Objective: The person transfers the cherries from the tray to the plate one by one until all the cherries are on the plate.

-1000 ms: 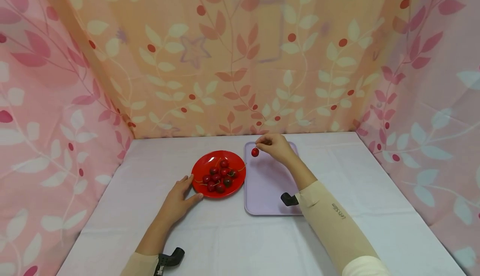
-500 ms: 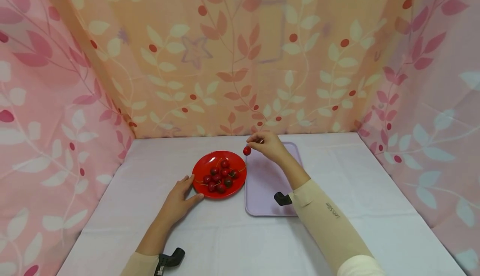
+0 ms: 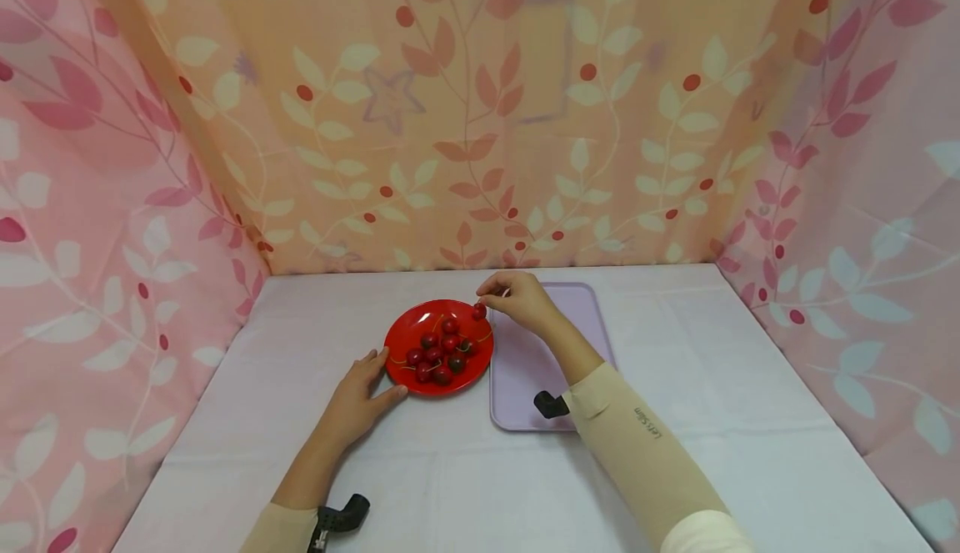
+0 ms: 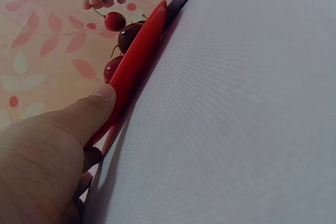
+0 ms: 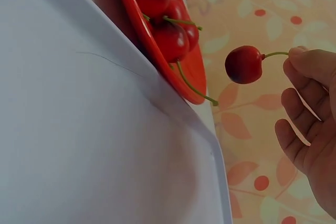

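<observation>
A red plate (image 3: 405, 332) holds a heap of several dark red cherries (image 3: 434, 355) with green stems. My right hand (image 3: 521, 301) pinches one cherry (image 5: 244, 64) by its stem between thumb and forefinger. That cherry hangs in the air near the plate's far right rim, apart from the heap, as the right wrist view shows. My left hand (image 3: 361, 398) rests at the plate's near left rim, thumb and fingers spread along the edge. In the left wrist view its thumb (image 4: 97, 109) touches the rim, while the other fingers are partly hidden behind the plate.
Right of the plate, close against its rim, lies a light purple tray (image 3: 528, 399), partly covered by my right forearm. A white cloth (image 3: 442, 486) covers the table. Patterned curtains (image 3: 480, 119) stand at the back and both sides.
My right hand has moved left from over the tray to the plate's far right rim, carrying the cherry by its stem. The left hand stays at the plate.
</observation>
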Tool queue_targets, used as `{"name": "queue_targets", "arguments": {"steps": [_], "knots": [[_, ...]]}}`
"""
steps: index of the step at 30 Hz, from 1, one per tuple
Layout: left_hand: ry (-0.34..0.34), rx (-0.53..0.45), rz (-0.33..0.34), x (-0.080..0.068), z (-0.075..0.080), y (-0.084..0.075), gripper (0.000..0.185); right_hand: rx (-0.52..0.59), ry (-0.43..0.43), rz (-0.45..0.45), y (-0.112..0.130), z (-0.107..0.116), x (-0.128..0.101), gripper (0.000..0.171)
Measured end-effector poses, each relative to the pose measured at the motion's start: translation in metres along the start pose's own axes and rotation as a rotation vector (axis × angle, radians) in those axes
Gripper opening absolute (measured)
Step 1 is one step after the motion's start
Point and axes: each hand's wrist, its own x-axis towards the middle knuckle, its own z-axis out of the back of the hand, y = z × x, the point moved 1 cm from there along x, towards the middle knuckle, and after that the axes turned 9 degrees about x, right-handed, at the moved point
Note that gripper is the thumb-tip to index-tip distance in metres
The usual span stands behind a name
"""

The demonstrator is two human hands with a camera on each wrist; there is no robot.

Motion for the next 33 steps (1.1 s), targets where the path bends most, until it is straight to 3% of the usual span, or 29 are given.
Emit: {"name": "queue_targets", "arguments": {"steps": [16, 33], "knots": [[-0.01, -0.013, -0.005, 0.002, 0.0, 0.002, 0.09, -0.015, 0.057, -0.007, -0.015, -0.026, 0.001, 0.006], [0.004, -0.001, -0.001, 0.0, 0.001, 0.0, 0.09, -0.032, 0.107, -0.029, -0.023, -0.035, -0.004, 0.006]]}}
